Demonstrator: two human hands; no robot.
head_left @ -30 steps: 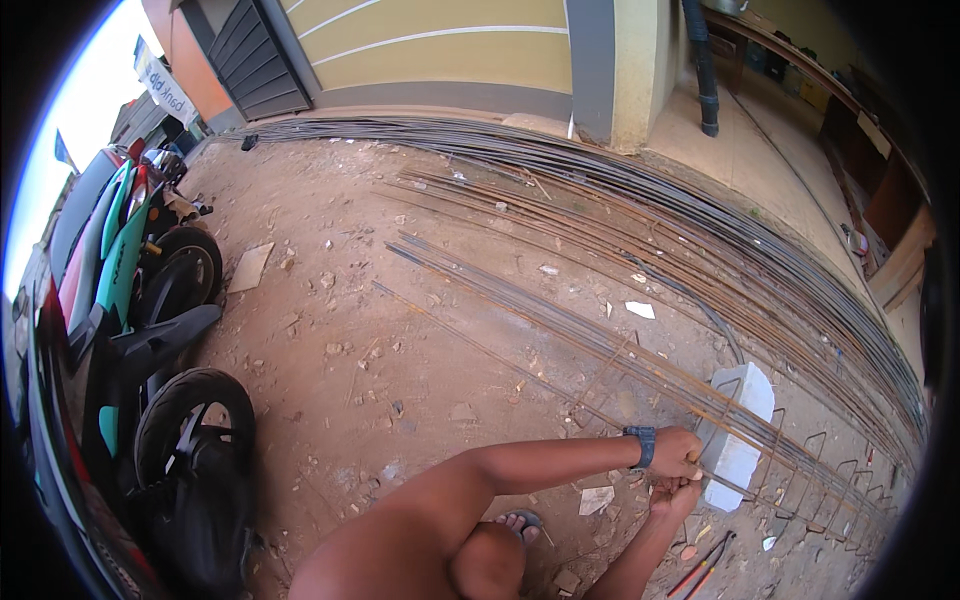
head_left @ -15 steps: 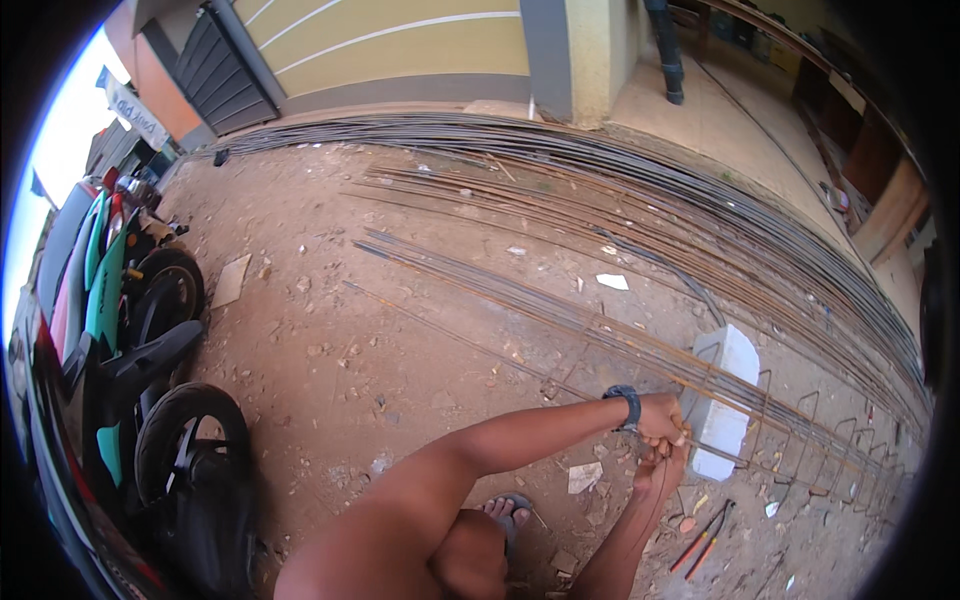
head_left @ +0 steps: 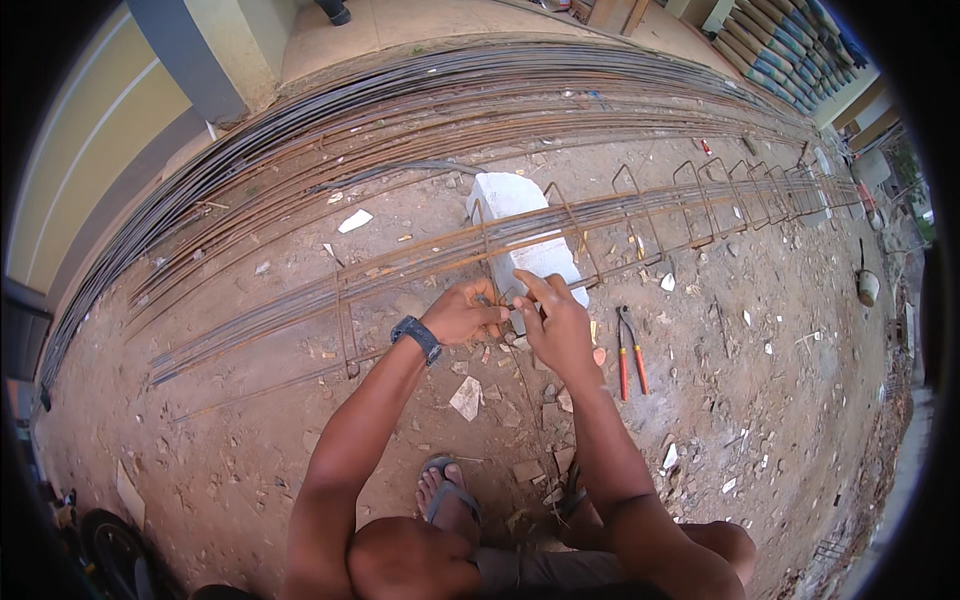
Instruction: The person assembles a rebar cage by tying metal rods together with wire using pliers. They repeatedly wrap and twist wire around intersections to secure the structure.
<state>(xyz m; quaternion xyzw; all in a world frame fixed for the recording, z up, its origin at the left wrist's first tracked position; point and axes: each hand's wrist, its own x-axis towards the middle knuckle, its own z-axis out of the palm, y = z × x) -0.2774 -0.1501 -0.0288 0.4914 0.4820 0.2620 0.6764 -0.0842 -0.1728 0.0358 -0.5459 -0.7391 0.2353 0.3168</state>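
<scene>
My left hand [head_left: 468,313], with a dark watch at the wrist, is closed around the near steel rod [head_left: 630,265] of a long rebar cage, beside a bent stirrup [head_left: 485,232]. Close on its right is my right hand [head_left: 556,322], thumb and fingers bent together at the same rod, the index finger reaching over it. A thin dark wire [head_left: 532,395] trails down from between the hands; their fingers hide its upper end. Under the cage, a white block [head_left: 510,200] props up the rods. Red-handled pincers [head_left: 630,355] lie on the dirt right of my right hand.
Long bundles of loose rebar [head_left: 390,75] stretch across the far side. More stirrups [head_left: 700,200] stand along the cage to the right. Stone chips [head_left: 466,398] litter the ground near my sandalled foot [head_left: 447,490]. A motorbike wheel [head_left: 110,550] shows at lower left.
The view has swung right, so the hands and block appear farther left. My right hand has come up from below the left, its index finger now over the rod.
</scene>
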